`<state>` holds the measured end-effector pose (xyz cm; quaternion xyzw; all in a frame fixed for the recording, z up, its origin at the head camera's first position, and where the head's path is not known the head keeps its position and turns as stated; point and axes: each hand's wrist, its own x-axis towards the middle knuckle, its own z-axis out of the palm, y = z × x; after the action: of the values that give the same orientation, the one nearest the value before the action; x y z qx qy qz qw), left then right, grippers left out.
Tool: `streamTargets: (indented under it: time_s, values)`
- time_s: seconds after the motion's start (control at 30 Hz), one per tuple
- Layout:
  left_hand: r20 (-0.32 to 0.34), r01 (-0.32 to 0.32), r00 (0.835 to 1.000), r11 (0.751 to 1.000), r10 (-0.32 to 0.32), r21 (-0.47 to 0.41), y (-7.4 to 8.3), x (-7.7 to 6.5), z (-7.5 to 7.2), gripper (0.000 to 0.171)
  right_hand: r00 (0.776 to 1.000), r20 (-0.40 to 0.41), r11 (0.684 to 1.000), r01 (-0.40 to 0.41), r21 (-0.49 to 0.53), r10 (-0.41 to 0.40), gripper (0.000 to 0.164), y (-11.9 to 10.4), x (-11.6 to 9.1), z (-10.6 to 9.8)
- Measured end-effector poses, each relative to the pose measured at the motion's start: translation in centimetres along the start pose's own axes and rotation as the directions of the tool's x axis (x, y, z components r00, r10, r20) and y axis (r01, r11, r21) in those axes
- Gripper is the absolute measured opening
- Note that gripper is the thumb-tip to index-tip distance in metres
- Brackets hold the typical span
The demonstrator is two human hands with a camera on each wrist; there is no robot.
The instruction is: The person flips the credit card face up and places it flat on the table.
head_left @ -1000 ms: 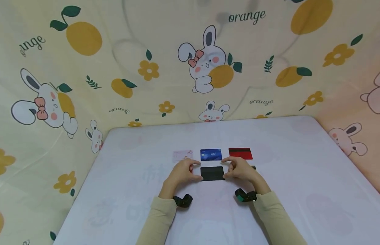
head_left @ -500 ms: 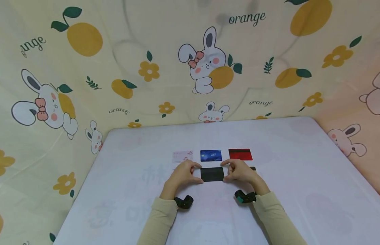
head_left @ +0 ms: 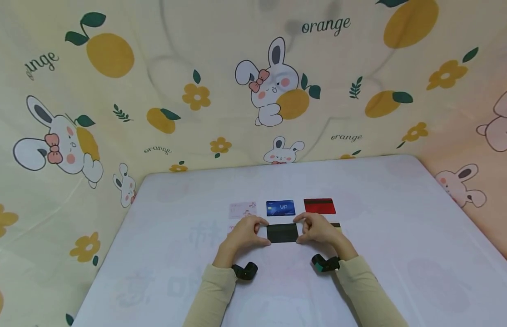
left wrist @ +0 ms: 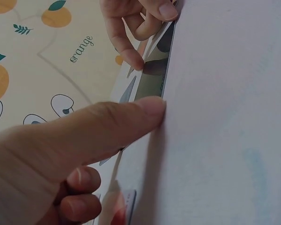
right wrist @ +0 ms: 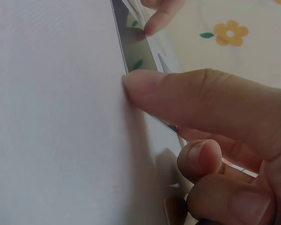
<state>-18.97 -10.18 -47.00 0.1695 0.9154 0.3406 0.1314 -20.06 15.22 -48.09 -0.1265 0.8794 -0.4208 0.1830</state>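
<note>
A dark card [head_left: 282,233] with a glossy black face lies on the white table between the two hands. The left hand [head_left: 244,232] holds its left end, thumb at the near corner and index finger by the far one. At the opposite end the right hand [head_left: 319,228] grips in the same way. Seen edge-on in the left wrist view, the card's shiny surface [left wrist: 153,79] mirrors the fingers; the left thumb [left wrist: 150,107] presses its near edge. In the right wrist view the right thumb [right wrist: 145,84] does likewise. The other fingers of both hands are curled under.
Behind the dark card lie a pale pink card [head_left: 242,210], a blue VIP card [head_left: 280,208] and a red card [head_left: 320,205] in a row. Another card [head_left: 337,225] pokes out past the right hand, mostly hidden. A printed cloth [head_left: 221,59] hangs behind the table [head_left: 188,281].
Both index fingers have come slightly nearer, down to the far corners of the dark card. The card has barely moved, and the head view has shifted a little.
</note>
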Motion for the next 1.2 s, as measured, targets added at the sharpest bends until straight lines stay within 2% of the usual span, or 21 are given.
streamTargets:
  time_s: [0.43,0.7,1.0,1.2]
  values:
    - [-0.004,0.006,1.0,1.0,-0.006,0.012,-0.05,0.1,0.35,0.051,0.999,0.029,0.998,0.044,0.041,-0.045,0.048,0.19,0.18,0.19]
    - [-0.022,-0.061,0.998,0.998,0.061,0.007,0.02,0.15,0.56,0.056,0.996,0.042,0.995,0.079,0.065,-0.082,0.048,0.37,0.17,0.16]
    - [-0.035,-0.082,0.996,0.996,0.081,-0.03,0.47,0.08,0.68,0.063,0.994,0.038,0.992,0.094,0.085,-0.098,0.05,0.19,0.0,0.19]
    - [-0.043,-0.092,0.995,0.996,0.091,-0.018,0.45,0.07,0.75,0.059,0.995,0.043,0.993,0.085,0.084,-0.089,0.05,0.16,0.09,0.16]
